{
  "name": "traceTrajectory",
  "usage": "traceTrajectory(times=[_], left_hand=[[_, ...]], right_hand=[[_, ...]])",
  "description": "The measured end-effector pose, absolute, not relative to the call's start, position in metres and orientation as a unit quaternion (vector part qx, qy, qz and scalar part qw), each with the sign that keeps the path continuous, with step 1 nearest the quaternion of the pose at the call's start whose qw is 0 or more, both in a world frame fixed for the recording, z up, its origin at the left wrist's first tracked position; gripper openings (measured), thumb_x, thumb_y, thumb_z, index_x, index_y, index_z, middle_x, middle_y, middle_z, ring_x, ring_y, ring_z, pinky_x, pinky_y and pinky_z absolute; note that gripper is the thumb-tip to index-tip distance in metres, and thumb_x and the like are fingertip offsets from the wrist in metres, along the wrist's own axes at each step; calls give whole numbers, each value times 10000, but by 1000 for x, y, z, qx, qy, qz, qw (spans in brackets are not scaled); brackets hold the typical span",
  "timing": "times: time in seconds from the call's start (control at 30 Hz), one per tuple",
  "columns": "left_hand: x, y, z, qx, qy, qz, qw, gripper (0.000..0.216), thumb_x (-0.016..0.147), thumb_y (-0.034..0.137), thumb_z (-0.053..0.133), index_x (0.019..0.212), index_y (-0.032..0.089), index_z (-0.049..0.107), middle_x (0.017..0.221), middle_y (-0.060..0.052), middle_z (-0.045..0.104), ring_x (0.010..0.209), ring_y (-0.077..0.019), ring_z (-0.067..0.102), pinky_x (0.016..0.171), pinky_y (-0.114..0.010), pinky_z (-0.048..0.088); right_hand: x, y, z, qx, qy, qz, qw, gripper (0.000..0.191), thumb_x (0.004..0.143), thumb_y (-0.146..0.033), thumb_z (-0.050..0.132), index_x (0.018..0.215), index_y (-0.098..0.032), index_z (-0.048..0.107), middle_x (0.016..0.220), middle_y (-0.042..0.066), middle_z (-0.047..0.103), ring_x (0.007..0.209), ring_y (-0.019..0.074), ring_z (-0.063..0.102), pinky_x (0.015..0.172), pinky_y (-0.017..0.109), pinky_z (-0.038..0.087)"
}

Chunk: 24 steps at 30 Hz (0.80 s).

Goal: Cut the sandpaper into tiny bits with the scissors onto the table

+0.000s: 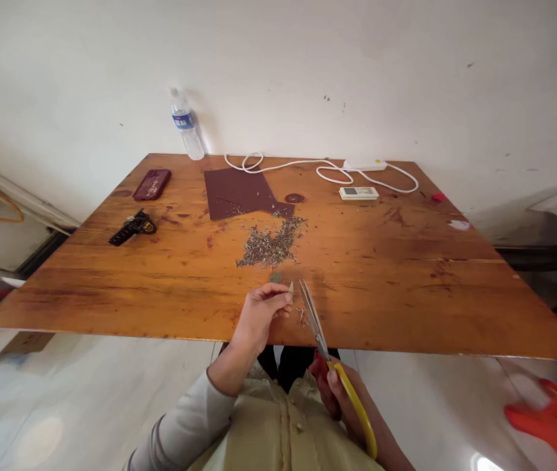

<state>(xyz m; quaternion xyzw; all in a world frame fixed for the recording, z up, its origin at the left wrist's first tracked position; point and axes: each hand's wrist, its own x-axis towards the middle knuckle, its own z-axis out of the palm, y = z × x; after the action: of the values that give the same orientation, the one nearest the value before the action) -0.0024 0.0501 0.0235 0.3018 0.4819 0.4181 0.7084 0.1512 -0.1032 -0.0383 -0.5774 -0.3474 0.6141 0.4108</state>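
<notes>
My left hand [259, 317] pinches a small pale green piece [291, 288] between thumb and fingers; it looks like a bit of leaf or paper, and I cannot tell which. My right hand [338, 392] is closed round the handles of the scissors [325, 353], one yellow and one red. Their blades point away from me, slightly parted, just right of the green piece and apart from it. A few clippings [301, 316] lie between hand and blades. A grey-green scrap [276, 277] shows behind my left fingers. Farther back is a heap of brownish-grey shreds [269, 247].
On the wooden table [396, 288] are a dark maroon sheet [236, 193], a maroon case [151, 184], a black strapped item [134, 227], a white remote [359, 193] and a power strip [364, 165] with its cord. A water bottle [187, 127] leans against the wall.
</notes>
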Motion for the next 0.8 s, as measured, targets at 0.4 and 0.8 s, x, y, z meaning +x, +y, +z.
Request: traceTrajectory(times=[0.4,0.8], left_hand=[[3,45,28,283,444,412,743,317,504,323,986,607,150,742,653,-8,680,624,-133,666,669,-285,621],[2,47,30,280,430,423,747,286,496,244,960,582,158,701,702,-5,677,644,-130,656,615,-263,620]], right_hand=[[151,-101,-30,-599,-342,614,383,838,717,-1065,600,817,-233,600,500,-127,302,440,88,209,451,268,173],[155,-104,-39,-592,-388,586,395,796,826,-1001,572,878,-210,632,552,-99,357,483,105,255,473,270,196]])
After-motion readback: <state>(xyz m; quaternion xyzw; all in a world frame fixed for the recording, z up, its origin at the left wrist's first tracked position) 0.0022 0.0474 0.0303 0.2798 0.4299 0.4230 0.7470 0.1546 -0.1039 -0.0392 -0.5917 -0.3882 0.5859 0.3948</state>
